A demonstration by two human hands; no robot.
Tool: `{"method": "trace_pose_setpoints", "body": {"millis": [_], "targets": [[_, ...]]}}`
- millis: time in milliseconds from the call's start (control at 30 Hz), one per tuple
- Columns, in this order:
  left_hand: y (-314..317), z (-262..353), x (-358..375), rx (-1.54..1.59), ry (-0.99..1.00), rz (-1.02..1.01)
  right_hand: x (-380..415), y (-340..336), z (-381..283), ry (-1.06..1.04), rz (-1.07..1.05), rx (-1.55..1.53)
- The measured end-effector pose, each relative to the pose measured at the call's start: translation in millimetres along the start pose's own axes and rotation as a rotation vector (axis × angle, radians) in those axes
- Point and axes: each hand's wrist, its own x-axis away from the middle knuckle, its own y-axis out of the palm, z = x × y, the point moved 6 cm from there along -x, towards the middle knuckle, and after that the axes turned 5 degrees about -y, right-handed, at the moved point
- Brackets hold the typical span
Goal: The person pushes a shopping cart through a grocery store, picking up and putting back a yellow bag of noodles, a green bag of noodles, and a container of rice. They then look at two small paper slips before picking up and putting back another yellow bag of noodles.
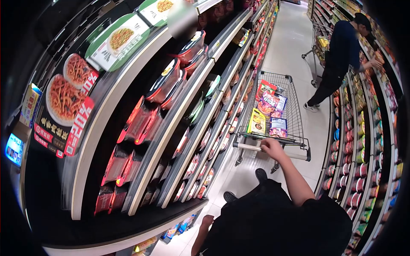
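My right hand (pixel 270 148) grips the light-coloured handle bar (pixel 250 146) of a wire shopping cart (pixel 294 102) with its fingers closed over it. In the cart lie several packets: a red and green one (pixel 265 89), a purple one with a food picture (pixel 269 103), a yellow one (pixel 257 121) and a blue-purple one (pixel 278 126). My left hand (pixel 207 220) hangs low beside my body, near the bottom end of the shelf unit on the left. Its fingers do not show clearly, and I see nothing in it.
Shelves of boxed and tub-shaped foods (pixel 164 85) rise close on my left, with food posters (pixel 66 102) on the end. On the right, a person in dark clothes (pixel 341 51) handles goods at a shelf of cup noodles (pixel 361 141), beside another cart (pixel 318 55).
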Motion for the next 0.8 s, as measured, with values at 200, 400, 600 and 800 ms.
{"method": "trace_pose_setpoints", "body": {"millis": [200,400,600,800], "targets": [[-3.0,70.0,-29.7,0.403,-0.362,-0.017,4.0,-100.6,95.0,0.157,-0.229,0.224],[-88.2,160.7,-90.2,0.348,-0.483,0.007,-10.1,-119.7,139.3,-0.028,-0.151,0.212],[-168.5,186.3,-127.9,0.606,-0.64,-0.032,-34.6,-123.2,128.6,-0.107,-0.095,0.151],[-215.0,205.7,-156.8,0.532,-0.737,-0.036,-51.7,-132.3,138.9,-0.078,-0.023,0.162]]}}
